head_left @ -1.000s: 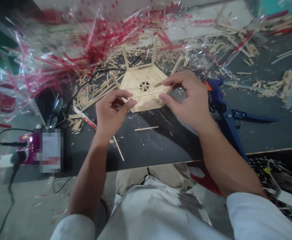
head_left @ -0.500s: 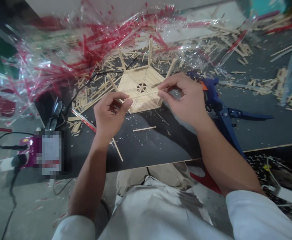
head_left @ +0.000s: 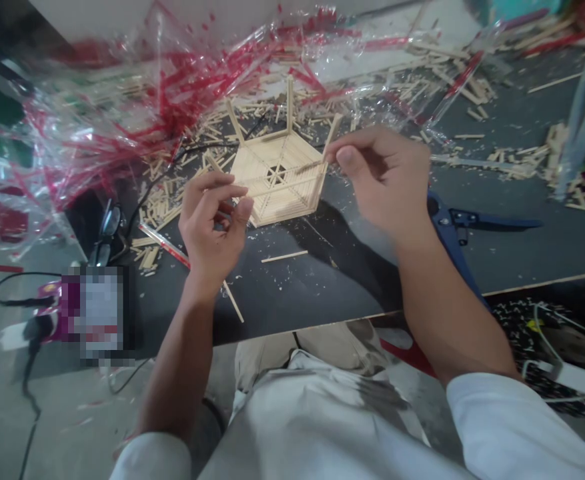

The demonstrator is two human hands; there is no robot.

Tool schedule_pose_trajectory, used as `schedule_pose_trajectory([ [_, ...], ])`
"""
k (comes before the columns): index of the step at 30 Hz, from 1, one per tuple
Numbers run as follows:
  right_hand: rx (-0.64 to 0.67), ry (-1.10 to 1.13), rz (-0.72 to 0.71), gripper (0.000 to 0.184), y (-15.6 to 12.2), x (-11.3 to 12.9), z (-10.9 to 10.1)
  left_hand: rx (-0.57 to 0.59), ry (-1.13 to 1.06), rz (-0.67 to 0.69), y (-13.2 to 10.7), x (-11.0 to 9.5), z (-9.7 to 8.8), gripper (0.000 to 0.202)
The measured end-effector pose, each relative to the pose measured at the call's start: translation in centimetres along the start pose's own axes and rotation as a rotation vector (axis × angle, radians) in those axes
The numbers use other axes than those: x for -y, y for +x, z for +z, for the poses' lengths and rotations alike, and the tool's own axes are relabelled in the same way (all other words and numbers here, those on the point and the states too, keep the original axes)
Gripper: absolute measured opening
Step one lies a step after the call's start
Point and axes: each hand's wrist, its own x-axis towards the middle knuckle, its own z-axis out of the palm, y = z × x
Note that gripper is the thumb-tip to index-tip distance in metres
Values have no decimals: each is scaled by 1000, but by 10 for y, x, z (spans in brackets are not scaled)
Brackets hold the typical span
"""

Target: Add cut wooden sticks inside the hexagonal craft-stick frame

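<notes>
A hexagonal frame of thin wooden sticks (head_left: 285,207), with a dark gap at its centre and upright stick posts at several corners, lies on the dark table. My left hand (head_left: 212,220) is at its near-left side, thumb and fingers closed on one end of a thin wooden stick (head_left: 285,189). That stick slants over the near half of the frame toward the right. At the frame's right corner, beside a post (head_left: 333,137), my right hand (head_left: 382,177) has thumb and forefinger bent together. Whatever is between those fingertips is too small to make out.
Blue-handled cutters (head_left: 452,233) lie right of my right forearm. Loose sticks and red-and-clear plastic wrappers (head_left: 182,100) are heaped at the back. One stick (head_left: 285,256) lies in front of the frame. Glasses (head_left: 109,227) and a power strip (head_left: 52,313) are at the left.
My right hand has moved off the near stick's right end, slightly up and right to the frame's right corner. My left hand still pinches the other end. The view has shifted slightly.
</notes>
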Motion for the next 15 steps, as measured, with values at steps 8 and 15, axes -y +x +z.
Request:
schedule_pose_trajectory([
  [8, -69, 32, -29, 36, 2, -12, 5, 58, -22, -118, -1, 4, -2, 20],
  [15, -119, 20, 78, 24, 1, -16, 5, -55, -166, -206, 2, 6, -5, 27],
])
